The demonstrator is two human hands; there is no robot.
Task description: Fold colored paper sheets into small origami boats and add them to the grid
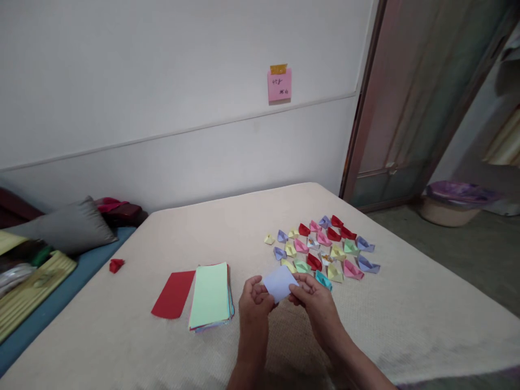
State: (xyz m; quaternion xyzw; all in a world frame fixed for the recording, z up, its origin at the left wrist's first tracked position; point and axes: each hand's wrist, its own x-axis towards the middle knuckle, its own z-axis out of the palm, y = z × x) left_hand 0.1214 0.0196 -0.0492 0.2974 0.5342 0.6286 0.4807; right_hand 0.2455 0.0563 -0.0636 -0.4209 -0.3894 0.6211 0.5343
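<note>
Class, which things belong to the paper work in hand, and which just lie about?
Likely belonging:
- lavender paper, held by left hand and right hand
- paper stack
- red sheet
- folded paper boats

Likely unrelated:
- grey pillow
- tub

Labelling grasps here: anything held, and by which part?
Yes, the paper: the left hand has it at its left side, the right hand at its right side, thumb on the face.
</note>
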